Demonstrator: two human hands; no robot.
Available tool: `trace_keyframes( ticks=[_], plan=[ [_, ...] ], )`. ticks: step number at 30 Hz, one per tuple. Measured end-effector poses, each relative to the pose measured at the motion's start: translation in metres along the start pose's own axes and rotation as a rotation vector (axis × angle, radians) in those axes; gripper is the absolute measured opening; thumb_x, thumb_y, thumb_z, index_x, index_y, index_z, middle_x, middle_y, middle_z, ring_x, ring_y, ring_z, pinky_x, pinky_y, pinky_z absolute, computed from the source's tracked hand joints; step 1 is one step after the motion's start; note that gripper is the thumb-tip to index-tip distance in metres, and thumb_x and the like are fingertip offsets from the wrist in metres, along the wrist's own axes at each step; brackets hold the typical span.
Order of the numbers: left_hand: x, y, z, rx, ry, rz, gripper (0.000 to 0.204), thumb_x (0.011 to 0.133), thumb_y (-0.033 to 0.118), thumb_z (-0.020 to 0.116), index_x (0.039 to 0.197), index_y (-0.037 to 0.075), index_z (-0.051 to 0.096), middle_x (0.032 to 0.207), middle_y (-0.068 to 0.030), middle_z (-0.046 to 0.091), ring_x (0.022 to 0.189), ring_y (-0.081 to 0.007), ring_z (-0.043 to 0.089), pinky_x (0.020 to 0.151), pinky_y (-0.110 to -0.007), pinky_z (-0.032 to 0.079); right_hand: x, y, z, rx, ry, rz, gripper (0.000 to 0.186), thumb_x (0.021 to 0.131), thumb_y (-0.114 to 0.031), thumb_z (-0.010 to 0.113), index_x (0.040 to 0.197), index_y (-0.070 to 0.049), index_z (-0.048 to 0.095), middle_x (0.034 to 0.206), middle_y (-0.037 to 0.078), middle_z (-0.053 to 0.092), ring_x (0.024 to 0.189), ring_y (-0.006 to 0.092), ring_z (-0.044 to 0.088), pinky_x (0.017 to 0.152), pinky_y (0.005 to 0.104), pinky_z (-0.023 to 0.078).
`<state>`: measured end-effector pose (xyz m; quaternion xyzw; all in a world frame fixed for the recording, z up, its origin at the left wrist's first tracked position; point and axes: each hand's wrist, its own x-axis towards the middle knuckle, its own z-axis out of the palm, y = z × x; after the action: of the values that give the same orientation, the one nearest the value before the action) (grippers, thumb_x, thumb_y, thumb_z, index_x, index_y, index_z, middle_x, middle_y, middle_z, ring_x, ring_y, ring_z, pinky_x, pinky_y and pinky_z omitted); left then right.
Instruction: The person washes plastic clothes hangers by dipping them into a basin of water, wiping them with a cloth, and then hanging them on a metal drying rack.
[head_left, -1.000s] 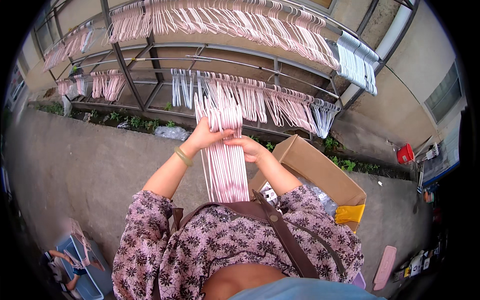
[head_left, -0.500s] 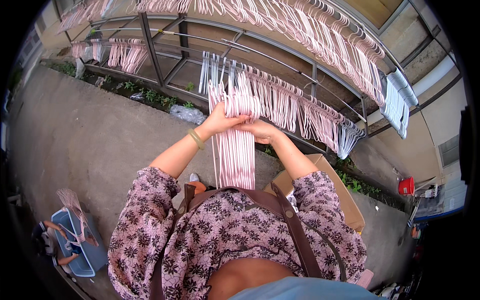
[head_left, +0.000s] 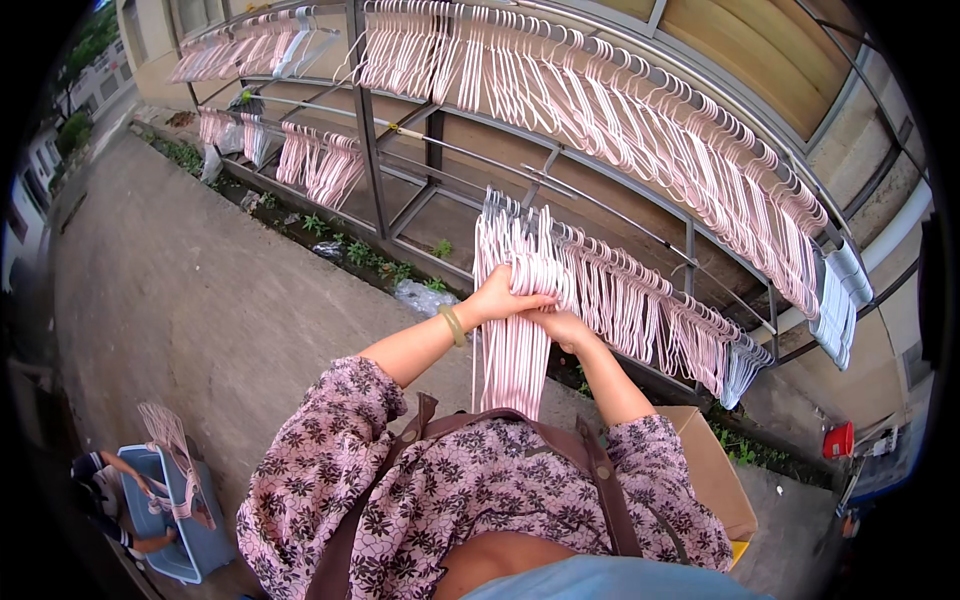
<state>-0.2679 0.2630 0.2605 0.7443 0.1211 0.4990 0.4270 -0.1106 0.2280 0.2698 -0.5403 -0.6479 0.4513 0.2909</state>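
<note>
In front of me my left hand [head_left: 497,298] closes around the near side of a thick bundle of pale pink hangers [head_left: 515,365], its thumb laid across them. From the other side my right hand [head_left: 562,326] grips the same bundle just below, and the fingertips of both hands meet. The long sides of the hangers hang down toward my apron, while their hooks point up at the lower rail of a metal rack. Whether those hooks rest on the rail cannot be made out among the hangers behind. More pink hangers [head_left: 650,310] hang to the right.
An upper row of pink hangers [head_left: 600,95] spans the rack, with pale blue hangers [head_left: 843,305] at its right end. A cardboard box [head_left: 708,470] stands by my right side. At lower left, another person's hands reach into a blue tub [head_left: 205,545] holding pink hangers.
The view has shifted, so the rack sits lower and further right in it. Both hands keep hold of the hanger bundle, which now stands closer against the hangers on the lower rail.
</note>
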Motion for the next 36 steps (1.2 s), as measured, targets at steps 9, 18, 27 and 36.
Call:
trace_keyframes(
  ticks=[9,18,27,36],
  plan=[
    [0.0,0.007,-0.001,-0.031,0.078,0.011,0.02,0.074,0.005,0.069,0.091,-0.003,0.064,0.084,-0.0072,0.066,0.074,-0.0114,0.062,0.068,-0.025,0.051,-0.008,0.023,0.006,0.184,0.14,-0.216,0.047,0.088,-0.031,0.053,0.11,0.01,0.052,0.096,0.012,0.061,0.084,0.0157,0.058,0.071,0.0272,0.047],
    [0.027,-0.017,0.045,-0.027,-0.246,0.021,0.027,0.071,0.006,0.071,0.095,-0.003,0.062,0.091,-0.0079,0.065,0.082,-0.015,0.062,0.075,-0.028,0.049,-0.022,0.078,-0.024,0.018,0.338,-0.153,0.032,0.084,-0.013,0.052,0.113,0.0,0.054,0.106,0.01,0.059,0.098,0.0156,0.052,0.086,0.0292,0.041],
    [0.063,-0.028,0.114,-0.154,-0.243,0.025,0.015,0.075,0.003,0.067,0.088,-0.003,0.066,0.083,-0.0076,0.067,0.074,-0.0119,0.063,0.068,-0.025,0.05,-0.082,0.11,-0.1,-0.13,0.407,-0.142,0.045,0.083,-0.04,0.057,0.078,0.004,0.061,0.068,0.009,0.058,0.062,0.0152,0.052,0.059,0.0307,0.041],
    [0.099,-0.031,0.211,-0.293,-0.179,-0.015,0.014,0.076,0.004,0.067,0.089,-0.003,0.066,0.085,-0.0082,0.067,0.076,-0.0117,0.063,0.069,-0.024,0.05,-0.158,0.115,-0.181,0.34,0.251,0.02,0.036,0.088,-0.029,0.055,0.085,0.007,0.057,0.078,0.013,0.06,0.062,0.0176,0.06,0.058,0.0269,0.054]
  ],
)
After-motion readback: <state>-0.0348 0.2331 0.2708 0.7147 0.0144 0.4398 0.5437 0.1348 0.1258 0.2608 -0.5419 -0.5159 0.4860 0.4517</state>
